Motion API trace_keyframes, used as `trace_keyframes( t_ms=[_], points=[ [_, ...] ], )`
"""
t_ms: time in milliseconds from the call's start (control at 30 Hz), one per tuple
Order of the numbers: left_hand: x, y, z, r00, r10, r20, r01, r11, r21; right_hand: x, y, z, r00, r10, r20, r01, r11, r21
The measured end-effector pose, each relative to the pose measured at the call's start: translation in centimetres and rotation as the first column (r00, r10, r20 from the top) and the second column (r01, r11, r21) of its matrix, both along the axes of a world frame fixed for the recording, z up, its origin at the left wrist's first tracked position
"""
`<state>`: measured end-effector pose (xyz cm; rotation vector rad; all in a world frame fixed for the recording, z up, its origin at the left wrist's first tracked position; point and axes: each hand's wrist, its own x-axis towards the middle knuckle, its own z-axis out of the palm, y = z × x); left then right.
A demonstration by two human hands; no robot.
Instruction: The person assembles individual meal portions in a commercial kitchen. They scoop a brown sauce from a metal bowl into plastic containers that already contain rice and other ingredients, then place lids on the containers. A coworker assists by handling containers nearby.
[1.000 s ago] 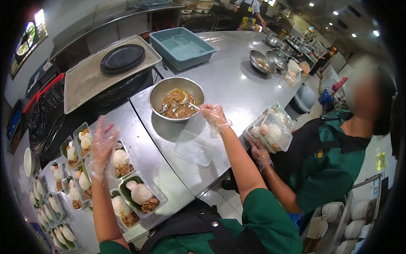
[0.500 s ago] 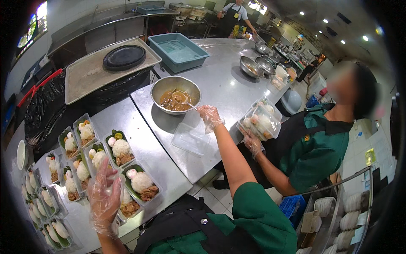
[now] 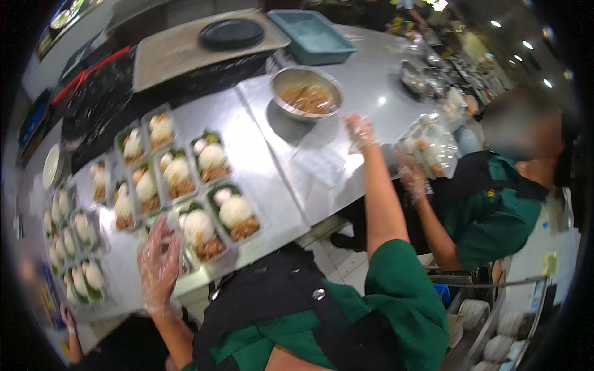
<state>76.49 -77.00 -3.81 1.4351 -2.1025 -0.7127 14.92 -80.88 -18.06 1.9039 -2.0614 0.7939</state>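
Observation:
My left hand [image 3: 159, 263], in a clear plastic glove, is held over the near edge of the packed meals, fingers apart and holding nothing visible. Close by is a clear tray of rice, meat and egg on green leaf [image 3: 198, 234]; a similar tray [image 3: 234, 213] sits to its right. My right hand [image 3: 360, 132], also gloved, is beside the right rim of a steel bowl [image 3: 307, 93] of brown saucy food. Its fingers look closed, but blur hides what they hold. An empty clear plastic container [image 3: 318, 162] lies below the bowl, left of my right wrist.
On the right a co-worker's gloved hand [image 3: 413, 178] holds clear packed containers [image 3: 428, 145]. Several more filled trays cover the table's left side. Behind stand a teal tub [image 3: 312, 38] and a beige tray [image 3: 167, 57] with a black round lid [image 3: 231, 34]. Another person's hand [image 3: 68, 316] shows lower left.
The whole view has swung, shifting the table and bowl up and right. My right hand gripped a spoon handle earlier; that handle no longer shows clearly. Another person appears at lower left.

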Motion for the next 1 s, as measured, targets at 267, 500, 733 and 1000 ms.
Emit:
trace_keyframes(
  t_ms=[267,500,733,1000],
  points=[
    [3.8,1.5,1.2,0.962,0.262,-0.074,-0.264,0.965,-0.011,6.1,0.1,10.0,0.47,-0.238,0.85,0.148,0.971,0.19],
    [6.4,3.1,0.7,0.888,0.459,-0.031,-0.457,0.888,0.057,14.1,0.6,16.0,0.348,-0.124,0.929,-0.052,0.987,0.151],
    [7.1,4.0,0.1,0.872,0.49,0.006,-0.489,0.87,0.066,22.3,0.4,14.8,0.313,-0.132,0.941,-0.354,0.903,0.244],
    [7.8,4.6,-0.9,0.876,0.482,0.01,-0.482,0.873,0.07,26.7,-4.0,5.8,0.575,0.002,0.818,-0.493,0.799,0.345]
  ],
)
